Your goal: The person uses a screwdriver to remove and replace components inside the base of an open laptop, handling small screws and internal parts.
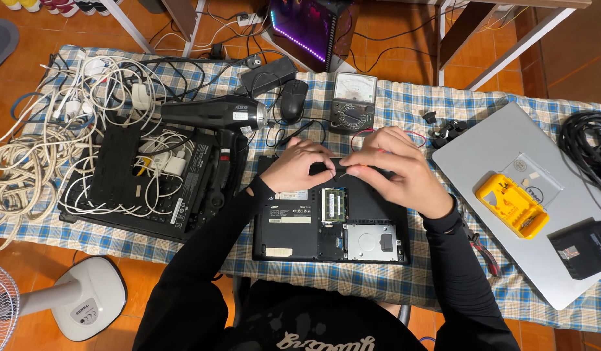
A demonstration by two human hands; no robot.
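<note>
A black laptop point(294, 227) lies upside down on the checked tablecloth, its bottom cover off, with a green memory module point(333, 205) and a silver hard drive point(370, 242) showing. My left hand point(295, 166) and my right hand point(395, 170) meet over the laptop's far edge. Both pinch a long black part point(322, 168) that lies along that edge. My right fingers also seem to hold a thin tool, mostly hidden. Black sleeves cover both arms.
A black hair dryer point(216, 114), mouse point(292, 101) and analogue multimeter point(353, 104) sit behind the laptop. A black tray point(118, 169) of white cables lies left. A closed silver laptop point(508, 136) at right carries a yellow bit case point(511, 205) and a black block point(583, 248).
</note>
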